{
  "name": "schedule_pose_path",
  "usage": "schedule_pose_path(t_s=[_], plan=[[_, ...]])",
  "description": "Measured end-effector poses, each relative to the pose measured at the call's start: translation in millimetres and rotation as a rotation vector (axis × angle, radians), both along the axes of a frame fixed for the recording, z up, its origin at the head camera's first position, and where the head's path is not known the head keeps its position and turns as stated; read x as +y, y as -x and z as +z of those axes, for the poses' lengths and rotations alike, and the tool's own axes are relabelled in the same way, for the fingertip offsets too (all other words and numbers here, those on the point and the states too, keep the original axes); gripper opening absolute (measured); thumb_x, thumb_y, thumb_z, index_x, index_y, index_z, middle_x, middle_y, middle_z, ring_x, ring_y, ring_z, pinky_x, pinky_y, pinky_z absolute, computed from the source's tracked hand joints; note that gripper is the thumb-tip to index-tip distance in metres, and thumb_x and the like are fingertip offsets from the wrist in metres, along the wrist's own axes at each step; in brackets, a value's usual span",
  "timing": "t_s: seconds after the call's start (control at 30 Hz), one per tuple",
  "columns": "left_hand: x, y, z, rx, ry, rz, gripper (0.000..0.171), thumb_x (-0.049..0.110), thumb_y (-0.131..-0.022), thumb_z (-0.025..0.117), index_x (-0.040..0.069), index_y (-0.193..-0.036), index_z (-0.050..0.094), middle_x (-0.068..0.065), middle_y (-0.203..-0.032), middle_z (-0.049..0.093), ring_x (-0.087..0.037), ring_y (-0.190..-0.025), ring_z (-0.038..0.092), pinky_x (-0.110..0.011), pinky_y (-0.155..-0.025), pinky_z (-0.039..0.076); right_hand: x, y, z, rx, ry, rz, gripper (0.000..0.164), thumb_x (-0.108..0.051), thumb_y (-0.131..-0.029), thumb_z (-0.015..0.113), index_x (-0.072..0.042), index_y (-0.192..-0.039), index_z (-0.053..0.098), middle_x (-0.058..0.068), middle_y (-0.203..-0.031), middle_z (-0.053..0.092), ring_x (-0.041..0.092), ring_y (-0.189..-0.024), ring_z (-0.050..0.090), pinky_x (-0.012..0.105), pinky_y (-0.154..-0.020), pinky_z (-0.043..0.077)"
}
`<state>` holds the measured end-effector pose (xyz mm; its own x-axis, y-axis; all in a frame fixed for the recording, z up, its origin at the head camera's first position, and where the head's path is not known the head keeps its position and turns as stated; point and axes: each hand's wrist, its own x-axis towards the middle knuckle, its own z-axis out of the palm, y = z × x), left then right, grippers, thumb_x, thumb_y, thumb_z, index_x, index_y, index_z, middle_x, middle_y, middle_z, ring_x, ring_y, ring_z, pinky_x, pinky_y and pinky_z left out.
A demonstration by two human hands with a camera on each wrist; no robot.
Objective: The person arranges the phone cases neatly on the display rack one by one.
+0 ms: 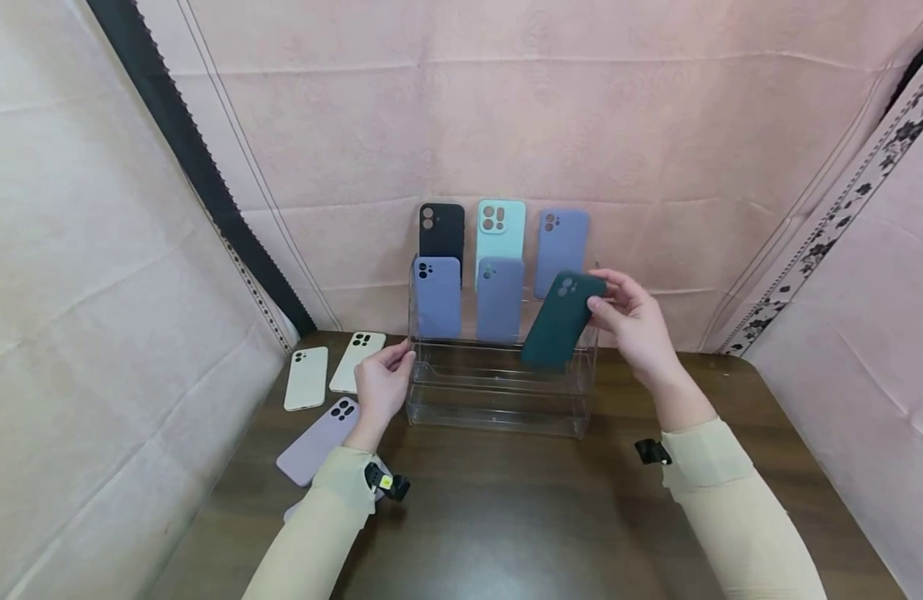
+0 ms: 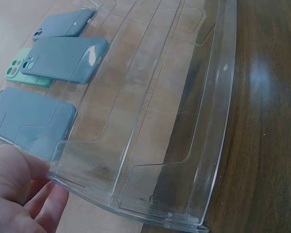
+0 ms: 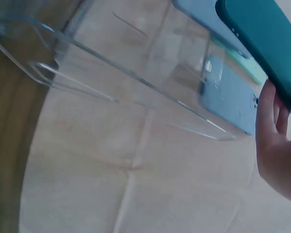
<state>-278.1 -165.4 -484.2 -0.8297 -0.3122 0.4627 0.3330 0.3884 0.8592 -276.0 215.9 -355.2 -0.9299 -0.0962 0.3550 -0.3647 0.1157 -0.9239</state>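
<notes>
A clear acrylic tiered rack (image 1: pixel 499 392) stands on the brown table and holds several phone cases in its back tiers. My right hand (image 1: pixel 630 321) pinches the top of a dark teal case (image 1: pixel 562 319), tilted over the rack's right side; the same dark teal case (image 3: pixel 266 41) fills the top right of the right wrist view. My left hand (image 1: pixel 382 383) touches the rack's left end with relaxed fingers (image 2: pixel 19 189) against its clear edge (image 2: pixel 136 194). Blue-grey cases (image 2: pixel 63 58) and a mint one (image 2: pixel 19 73) lie behind the plastic.
Two cream cases (image 1: pixel 306 377) and a lilac case (image 1: pixel 319 440) lie on the table left of the rack, near my left arm. Pink cloth walls close in at the back and both sides. The brown table (image 1: pixel 506 517) stretches toward me.
</notes>
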Motion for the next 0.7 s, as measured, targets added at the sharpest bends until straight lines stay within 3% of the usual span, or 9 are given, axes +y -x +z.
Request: schedule_pose_path(t_s=[0.2, 0.47, 0.7], plan=[[-0.6, 1.2, 2.0, -0.006, 0.003, -0.01, 0.02, -0.002, -0.095, 0.078, -0.006, -0.114, 0.079, -0.019, -0.111, 0.078, -0.033, -0.097, 0.08, -0.017, -0.081, 0.062, 0.0, 14.3, 17.7, 0.069, 0.029, -0.127, 0.043, -0.012, -0.108, 0.064, -0.015, -0.15, 0.06, 0.01, -0.131, 0.064, 0.018, -0.108, 0.069, 0.023, -0.091, 0.062], [-0.2, -1.2, 2.7, -0.002, -0.002, -0.006, 0.02, -0.005, -0.094, 0.078, -0.006, -0.114, 0.079, -0.019, -0.11, 0.078, -0.034, -0.097, 0.079, -0.016, -0.081, 0.061, -4.8, 29.1, 24.1, 0.138, 0.016, -0.176, 0.04, -0.009, -0.108, 0.064, -0.009, -0.148, 0.062, 0.012, -0.128, 0.064, 0.018, -0.11, 0.069, 0.024, -0.093, 0.062], [0.4, -3.3, 4.5, -0.006, -0.003, -0.01, 0.019, -0.003, -0.095, 0.077, -0.006, -0.114, 0.079, -0.022, -0.11, 0.078, -0.036, -0.097, 0.079, -0.015, -0.08, 0.061, -5.6, 36.1, 16.2, 0.141, -0.142, -0.19, 0.039, -0.012, -0.109, 0.064, -0.015, -0.147, 0.064, 0.015, -0.131, 0.066, 0.021, -0.111, 0.07, 0.031, -0.096, 0.063]])
